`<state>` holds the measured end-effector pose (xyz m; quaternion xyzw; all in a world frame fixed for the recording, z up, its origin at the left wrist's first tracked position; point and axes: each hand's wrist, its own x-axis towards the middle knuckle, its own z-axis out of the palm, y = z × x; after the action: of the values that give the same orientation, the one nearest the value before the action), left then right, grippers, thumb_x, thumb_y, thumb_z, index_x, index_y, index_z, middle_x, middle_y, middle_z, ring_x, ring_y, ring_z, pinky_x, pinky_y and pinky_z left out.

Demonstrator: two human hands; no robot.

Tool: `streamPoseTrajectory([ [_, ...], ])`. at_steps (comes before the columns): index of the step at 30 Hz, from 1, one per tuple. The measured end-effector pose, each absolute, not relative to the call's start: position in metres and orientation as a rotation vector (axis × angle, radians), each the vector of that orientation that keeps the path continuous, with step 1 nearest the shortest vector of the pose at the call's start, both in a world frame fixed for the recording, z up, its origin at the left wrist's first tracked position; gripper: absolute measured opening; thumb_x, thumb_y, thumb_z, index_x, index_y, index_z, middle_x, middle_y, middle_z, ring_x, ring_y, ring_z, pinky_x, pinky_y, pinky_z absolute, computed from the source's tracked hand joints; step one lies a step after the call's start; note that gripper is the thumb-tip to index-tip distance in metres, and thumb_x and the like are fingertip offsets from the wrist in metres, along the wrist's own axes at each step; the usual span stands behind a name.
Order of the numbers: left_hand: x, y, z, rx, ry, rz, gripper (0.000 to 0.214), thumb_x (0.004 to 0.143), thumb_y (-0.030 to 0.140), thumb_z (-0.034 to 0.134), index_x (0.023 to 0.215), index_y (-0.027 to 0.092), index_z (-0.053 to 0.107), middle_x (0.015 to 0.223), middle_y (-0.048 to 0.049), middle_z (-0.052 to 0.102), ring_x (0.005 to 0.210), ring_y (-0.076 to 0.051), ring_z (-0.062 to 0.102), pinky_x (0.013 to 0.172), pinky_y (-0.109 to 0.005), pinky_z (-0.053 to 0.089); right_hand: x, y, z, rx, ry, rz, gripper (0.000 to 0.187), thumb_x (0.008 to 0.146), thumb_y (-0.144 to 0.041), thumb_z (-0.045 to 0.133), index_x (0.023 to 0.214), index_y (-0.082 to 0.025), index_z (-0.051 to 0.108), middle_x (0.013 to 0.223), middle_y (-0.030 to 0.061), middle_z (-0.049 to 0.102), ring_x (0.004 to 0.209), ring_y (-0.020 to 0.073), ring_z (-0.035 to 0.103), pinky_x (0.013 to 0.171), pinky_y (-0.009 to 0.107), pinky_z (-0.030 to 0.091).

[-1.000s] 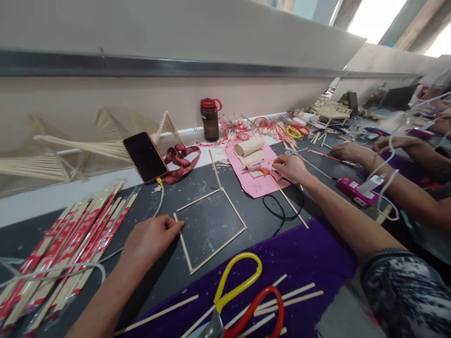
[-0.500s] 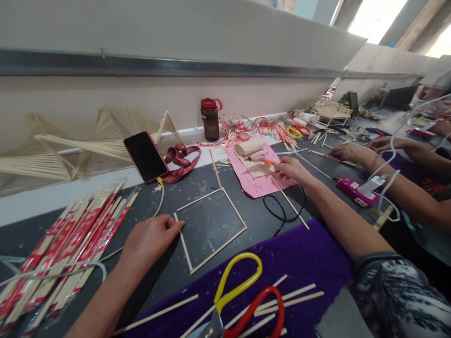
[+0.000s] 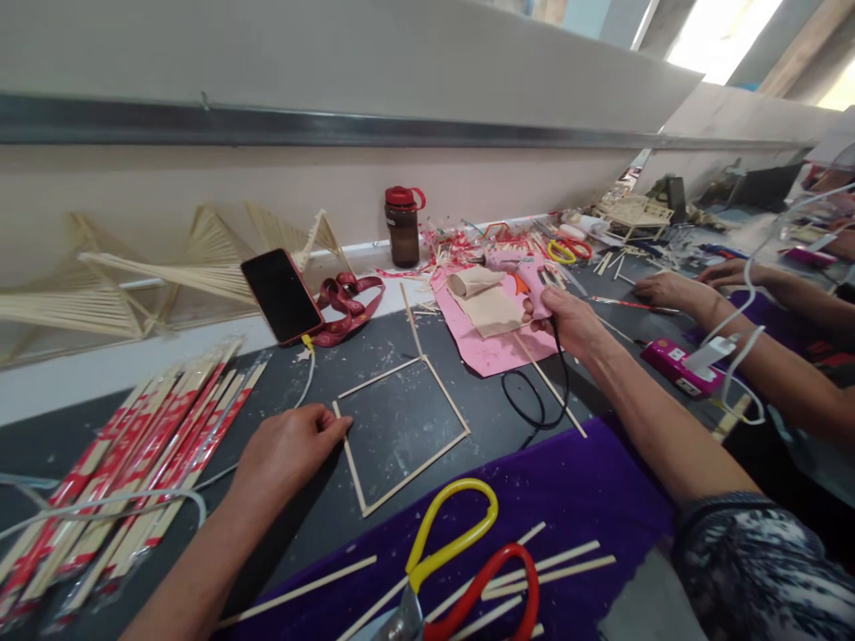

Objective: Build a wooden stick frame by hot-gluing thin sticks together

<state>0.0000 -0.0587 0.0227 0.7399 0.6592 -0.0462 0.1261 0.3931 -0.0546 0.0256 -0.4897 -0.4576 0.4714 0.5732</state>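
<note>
My right hand [image 3: 567,316] is wrapped round the handle of a pink hot glue gun [image 3: 531,274], lifted above the pink sheet [image 3: 484,361]. Its nozzle points left, over a cardboard tube [image 3: 468,281] and a piece of card [image 3: 498,312]. A black cord hangs from the grip to the table. On the left, my left hand [image 3: 290,450] pinches a thin wooden stick [image 3: 354,476], the left side of a four-sided stick frame [image 3: 418,470] lying flat. The frame's upper-left corner has a gap. Another stick [image 3: 410,319] runs from its top corner toward the wall.
Scissors [image 3: 460,543] and loose sticks lie on purple cloth [image 3: 601,481] in front. Packaged sticks [image 3: 134,454], a phone [image 3: 280,294] and a bottle [image 3: 402,227] stand or lie around. A co-worker's hands [image 3: 668,289] and a magenta power strip [image 3: 681,365] are at right.
My right hand has picked the glue gun up off the pink sheet and raised it, turning its handle upright. My left hand stays on the stick.
</note>
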Motion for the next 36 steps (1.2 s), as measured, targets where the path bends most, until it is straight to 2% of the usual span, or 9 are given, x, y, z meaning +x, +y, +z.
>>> streamPoseTrajectory([
  [6, 0.000, -0.063, 0.021, 2.183, 1.935, -0.077, 0.033, 0.078, 0.049, 0.045, 0.065, 0.023, 0.061, 0.068, -0.0047, 0.067, 0.070, -0.023, 0.061, 0.057, -0.028, 0.032, 0.380, -0.067, 0.030, -1.115, -1.154, 1.205, 0.026, 0.073, -0.037, 0.067, 0.091, -0.020, 0.058, 0.084, 0.0003, 0.061, 0.070, 0.0097, 0.058, 0.052, 0.018, 0.042],
  [11, -0.001, -0.066, 0.015, 2.207, 1.939, -0.038, 0.032, 0.078, 0.047, 0.046, 0.066, 0.023, 0.062, 0.071, -0.0045, 0.068, 0.070, -0.021, 0.061, 0.057, -0.028, 0.032, 0.370, -0.083, 0.035, -1.080, -1.318, 1.074, 0.028, 0.074, -0.033, 0.065, 0.099, -0.022, 0.059, 0.077, -0.0010, 0.059, 0.063, 0.0109, 0.051, 0.054, 0.023, 0.040],
  [14, -0.001, -0.066, 0.013, 2.204, 1.944, -0.024, 0.032, 0.078, 0.048, 0.046, 0.067, 0.022, 0.062, 0.071, -0.0043, 0.069, 0.069, -0.020, 0.061, 0.057, -0.028, 0.032, 0.359, -0.097, 0.040, -1.131, -1.419, 1.001, 0.026, 0.071, -0.027, 0.067, 0.096, -0.024, 0.061, 0.074, -0.0021, 0.058, 0.061, 0.0114, 0.049, 0.055, 0.023, 0.040],
  [16, -0.001, -0.067, 0.013, 2.200, 1.946, -0.013, 0.032, 0.078, 0.047, 0.046, 0.067, 0.022, 0.063, 0.071, -0.0040, 0.069, 0.069, -0.019, 0.061, 0.057, -0.028, 0.033, 0.348, -0.106, 0.043, -1.212, -1.536, 0.957, 0.024, 0.071, -0.029, 0.067, 0.094, -0.025, 0.062, 0.078, -0.0014, 0.059, 0.068, 0.0135, 0.052, 0.060, 0.025, 0.043],
  [19, 0.000, -0.068, 0.013, 2.203, 1.951, -0.007, 0.031, 0.078, 0.045, 0.047, 0.068, 0.022, 0.065, 0.071, -0.0041, 0.069, 0.069, -0.019, 0.061, 0.058, -0.027, 0.034, 0.321, -0.113, 0.049, -1.305, -1.782, 0.932, 0.025, 0.080, -0.039, 0.059, 0.101, -0.025, 0.061, 0.088, 0.0011, 0.061, 0.077, 0.0168, 0.055, 0.066, 0.027, 0.045],
  [23, 0.000, -0.070, 0.012, 2.216, 1.958, 0.027, 0.030, 0.079, 0.042, 0.047, 0.068, 0.021, 0.066, 0.073, -0.0054, 0.070, 0.070, -0.019, 0.063, 0.060, -0.027, 0.037, 0.281, -0.109, 0.049, -1.334, -1.997, 0.907, 0.023, 0.088, -0.042, 0.047, 0.089, -0.022, 0.057, 0.082, 0.0029, 0.059, 0.072, 0.0150, 0.053, 0.066, 0.026, 0.043],
  [26, -0.001, -0.071, 0.012, 2.199, 1.970, 0.042, 0.030, 0.079, 0.041, 0.048, 0.070, 0.021, 0.067, 0.073, -0.0060, 0.071, 0.071, -0.019, 0.064, 0.060, -0.027, 0.038, 0.258, -0.101, 0.042, -1.340, -2.010, 1.022, 0.025, 0.090, -0.042, 0.041, 0.086, -0.020, 0.052, 0.077, 0.0022, 0.058, 0.066, 0.0130, 0.054, 0.061, 0.024, 0.043],
  [31, -0.001, -0.072, 0.013, 2.151, 1.985, 0.073, 0.029, 0.078, 0.042, 0.048, 0.072, 0.021, 0.068, 0.073, -0.0064, 0.070, 0.070, -0.020, 0.063, 0.059, -0.028, 0.037, 0.238, -0.092, 0.030, -1.370, -1.937, 1.140, 0.024, 0.091, -0.040, 0.038, 0.083, -0.019, 0.049, 0.072, 0.0000, 0.057, 0.060, 0.0104, 0.056, 0.053, 0.021, 0.040],
  [36, 0.001, -0.073, 0.015, 2.130, 1.983, 0.094, 0.028, 0.078, 0.041, 0.048, 0.070, 0.021, 0.066, 0.071, -0.0057, 0.069, 0.068, -0.020, 0.062, 0.058, -0.028, 0.035, 0.231, -0.088, 0.020, -1.406, -1.971, 1.014, 0.024, 0.090, -0.039, 0.039, 0.085, -0.019, 0.050, 0.072, -0.0003, 0.057, 0.061, 0.0115, 0.059, 0.057, 0.023, 0.042],
])
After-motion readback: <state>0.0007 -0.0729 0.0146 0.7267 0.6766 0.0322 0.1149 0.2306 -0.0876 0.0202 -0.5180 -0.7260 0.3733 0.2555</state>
